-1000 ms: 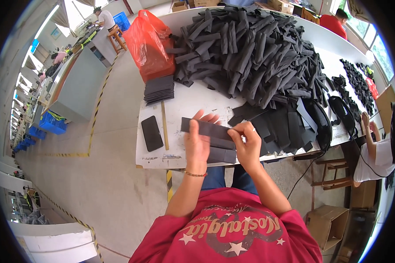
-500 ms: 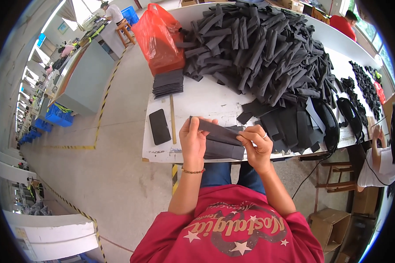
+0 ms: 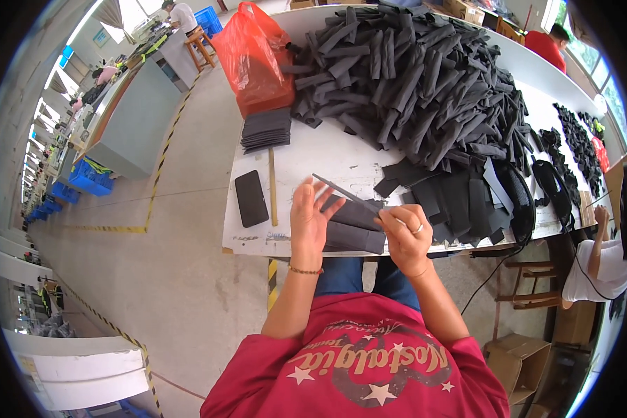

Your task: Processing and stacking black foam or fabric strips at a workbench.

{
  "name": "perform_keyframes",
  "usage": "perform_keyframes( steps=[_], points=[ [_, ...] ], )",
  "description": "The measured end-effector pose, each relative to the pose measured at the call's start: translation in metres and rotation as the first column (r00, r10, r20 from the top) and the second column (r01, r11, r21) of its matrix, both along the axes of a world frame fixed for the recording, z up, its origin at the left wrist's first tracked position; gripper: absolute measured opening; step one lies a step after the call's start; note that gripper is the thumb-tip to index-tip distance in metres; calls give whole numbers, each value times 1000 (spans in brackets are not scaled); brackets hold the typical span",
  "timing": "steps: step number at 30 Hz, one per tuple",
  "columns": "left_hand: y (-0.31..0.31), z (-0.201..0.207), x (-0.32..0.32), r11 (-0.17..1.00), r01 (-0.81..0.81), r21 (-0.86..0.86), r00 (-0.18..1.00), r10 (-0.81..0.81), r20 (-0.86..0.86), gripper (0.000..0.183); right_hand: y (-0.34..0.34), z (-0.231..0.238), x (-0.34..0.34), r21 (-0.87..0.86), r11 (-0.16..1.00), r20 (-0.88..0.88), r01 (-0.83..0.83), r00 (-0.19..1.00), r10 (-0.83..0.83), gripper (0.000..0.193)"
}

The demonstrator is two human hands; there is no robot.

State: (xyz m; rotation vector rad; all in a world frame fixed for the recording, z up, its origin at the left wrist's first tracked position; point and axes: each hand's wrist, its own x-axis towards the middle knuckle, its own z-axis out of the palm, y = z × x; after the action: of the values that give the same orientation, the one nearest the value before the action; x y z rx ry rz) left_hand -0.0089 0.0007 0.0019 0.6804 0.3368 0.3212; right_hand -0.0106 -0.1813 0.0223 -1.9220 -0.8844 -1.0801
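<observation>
A thin dark grey fabric strip (image 3: 343,190) is pinched at its near right end by my right hand (image 3: 407,240), which wears a ring. The strip slants up to the left and is seen almost edge-on. My left hand (image 3: 311,217) has its fingers spread beside the strip's far end and grips nothing. Beneath the strip, folded dark fabric pieces (image 3: 355,237) lie at the table's front edge, partly covered by my hands. To the right of my right hand, flat dark pieces (image 3: 467,207) overlap in a loose spread.
A large heap of dark fabric strips (image 3: 411,83) covers the back of the white table (image 3: 247,244). At left are a red plastic bag (image 3: 258,66), a neat dark stack (image 3: 266,129), a black phone (image 3: 251,199) and a thin wooden stick (image 3: 272,188). A co-worker (image 3: 595,261) sits at right.
My left hand has let go of the strip and its fingers have spread. The strip has turned from showing its flat face to nearly edge-on, still in my right hand.
</observation>
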Motion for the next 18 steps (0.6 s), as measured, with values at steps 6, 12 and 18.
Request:
perform_keyframes(
  steps=[6, 12, 18],
  points=[
    [6, -6, -9, 968, 245, 59, 968, -241, -67, 17, -9, 2, 6, -325, 943, 92, -75, 990, 110, 36],
    [10, -16, -9, 937, 275, 216, 960, -258, -104, 14, -13, -19, -7, 449, 886, -773, -116, 446, 451, 53],
    [3, -23, -5, 909, 370, 193, 929, -364, -65, 18, -6, -31, -7, 666, 742, -745, 74, 126, 655, 26]
  ],
)
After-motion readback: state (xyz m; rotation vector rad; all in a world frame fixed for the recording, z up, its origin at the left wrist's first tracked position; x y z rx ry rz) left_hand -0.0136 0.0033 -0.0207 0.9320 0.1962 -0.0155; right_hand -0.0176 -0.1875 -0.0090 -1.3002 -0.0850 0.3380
